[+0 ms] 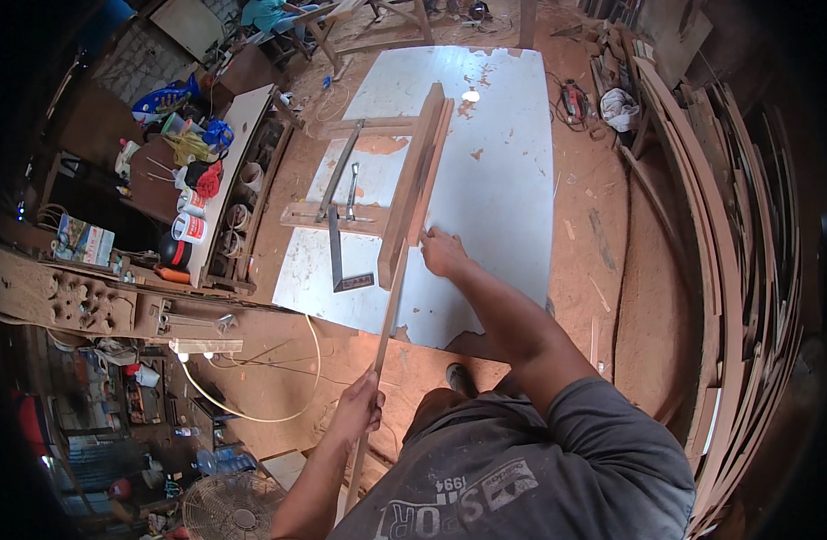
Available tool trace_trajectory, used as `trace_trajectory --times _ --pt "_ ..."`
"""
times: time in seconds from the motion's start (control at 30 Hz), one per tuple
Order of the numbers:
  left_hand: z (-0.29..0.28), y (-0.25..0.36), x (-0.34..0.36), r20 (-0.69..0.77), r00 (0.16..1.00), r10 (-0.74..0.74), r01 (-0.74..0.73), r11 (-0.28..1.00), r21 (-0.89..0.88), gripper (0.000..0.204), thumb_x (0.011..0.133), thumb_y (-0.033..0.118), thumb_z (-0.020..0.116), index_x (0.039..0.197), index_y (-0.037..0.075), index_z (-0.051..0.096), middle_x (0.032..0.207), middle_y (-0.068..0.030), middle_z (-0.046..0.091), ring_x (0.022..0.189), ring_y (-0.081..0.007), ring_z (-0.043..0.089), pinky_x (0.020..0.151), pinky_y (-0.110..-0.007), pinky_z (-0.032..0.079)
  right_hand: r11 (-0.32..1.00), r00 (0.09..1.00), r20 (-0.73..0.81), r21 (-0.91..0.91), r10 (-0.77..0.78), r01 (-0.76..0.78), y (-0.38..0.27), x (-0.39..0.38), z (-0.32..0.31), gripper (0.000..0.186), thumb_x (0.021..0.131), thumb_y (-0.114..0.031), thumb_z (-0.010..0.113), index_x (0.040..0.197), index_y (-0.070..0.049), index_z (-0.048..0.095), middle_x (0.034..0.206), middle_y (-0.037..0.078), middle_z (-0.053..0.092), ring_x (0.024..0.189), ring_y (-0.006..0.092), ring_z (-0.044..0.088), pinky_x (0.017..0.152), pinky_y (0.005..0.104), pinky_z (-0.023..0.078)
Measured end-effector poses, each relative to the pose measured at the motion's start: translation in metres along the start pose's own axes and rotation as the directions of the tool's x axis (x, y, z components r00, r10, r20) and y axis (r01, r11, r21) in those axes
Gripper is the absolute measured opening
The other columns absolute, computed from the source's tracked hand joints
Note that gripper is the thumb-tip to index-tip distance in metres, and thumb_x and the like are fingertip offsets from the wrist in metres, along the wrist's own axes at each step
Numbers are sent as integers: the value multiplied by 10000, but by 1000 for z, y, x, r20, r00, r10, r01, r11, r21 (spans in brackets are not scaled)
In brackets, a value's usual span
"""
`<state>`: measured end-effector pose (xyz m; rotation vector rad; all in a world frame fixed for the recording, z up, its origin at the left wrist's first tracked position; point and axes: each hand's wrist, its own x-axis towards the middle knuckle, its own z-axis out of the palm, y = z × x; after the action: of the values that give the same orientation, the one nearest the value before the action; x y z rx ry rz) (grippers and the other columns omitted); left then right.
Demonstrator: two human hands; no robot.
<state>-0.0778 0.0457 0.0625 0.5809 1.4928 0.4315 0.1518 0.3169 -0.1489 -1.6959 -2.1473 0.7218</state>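
Observation:
My left hand (359, 407) is closed around the lower part of a long thin wooden strip (391, 315), off the near edge of the white worktop (508, 193). The strip slants away from me, alongside a thicker wooden board (412, 189) lying on a wooden frame piece (332, 216). At the strip's right side, by the board's near end, my right hand (445, 252) has its fingers curled against it. Left of the board lie a metal try square (336, 256), a long dark flat bar (341, 171) and a small metal tool (352, 191).
A shelf bench (236, 171) with tins, bags and bottles stands at the left. Long timber pieces (701, 225) are stacked at the right. A power tool (572, 103) rests on the dusty floor. A pale cable (316, 369) loops near the worktop's front corner. A person (274, 16) sits far back.

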Motion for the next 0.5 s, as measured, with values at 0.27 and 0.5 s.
trace_trajectory --times 0.27,0.5 --pt "16 10 11 -20 1000 -5 4 998 -61 486 1135 444 511 1558 205 495 784 29 527 513 -63 413 446 -229 362 999 999 -27 -35 -21 20 7 5 4 406 975 -114 522 1368 -41 598 1272 182 639 1186 374 646 1000 592 466" --pt "31 28 17 -46 999 1 -3 999 -36 474 1133 463 496 1510 178 525 801 26 522 552 -61 422 466 -216 361 1000 999 -32 -7 -4 4 12 14 -5 420 987 -153 539 1387 -43 608 1269 180 640 1230 371 620 1012 567 452"
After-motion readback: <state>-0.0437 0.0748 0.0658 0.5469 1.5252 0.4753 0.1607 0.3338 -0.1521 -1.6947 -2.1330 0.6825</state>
